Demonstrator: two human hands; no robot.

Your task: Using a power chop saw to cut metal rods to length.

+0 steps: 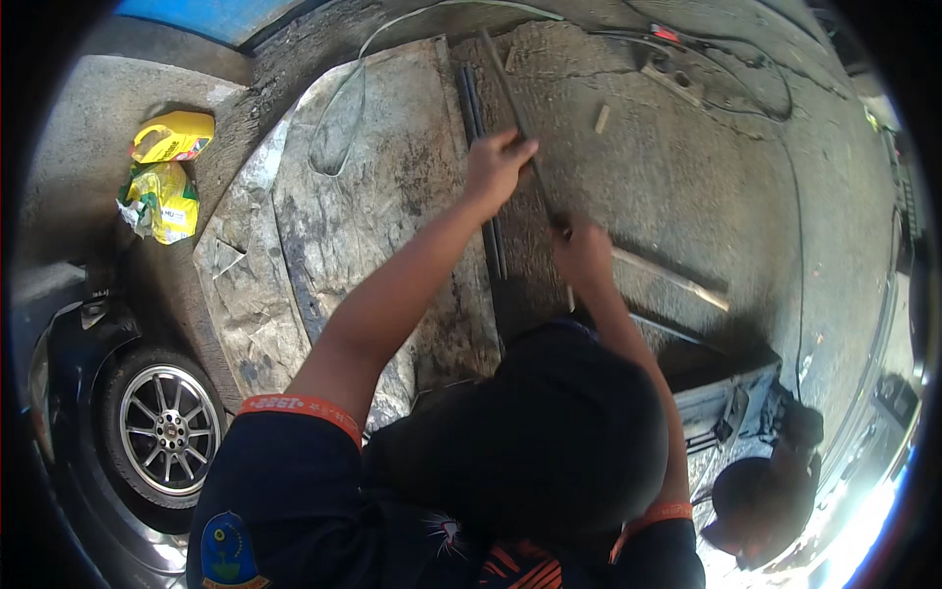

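A long, thin dark metal bar [507, 86] slants across the ground in front of me, from the far middle toward my body. My left hand [495, 171] is closed at its middle, thumb and fingertips on the bar. At the near end, my right hand [586, 257] is curled round the bar, slightly smeared by motion. Just right of that hand a pale wooden handle [672, 276] lies slanting; its left end is hidden behind the hand. Parallel dark bars [472, 103] lie on the ground left of the held one, passing under my left wrist.
A worn, stained sheet [363, 216] covers the ground at left. Beyond it are a yellow jug [177, 135] and a yellow-green bag [167, 201]. A car wheel [169, 430] stands lower left. Cables [756, 64] and a small wood piece [601, 119] lie far right; a metal box [731, 398] sits near right.
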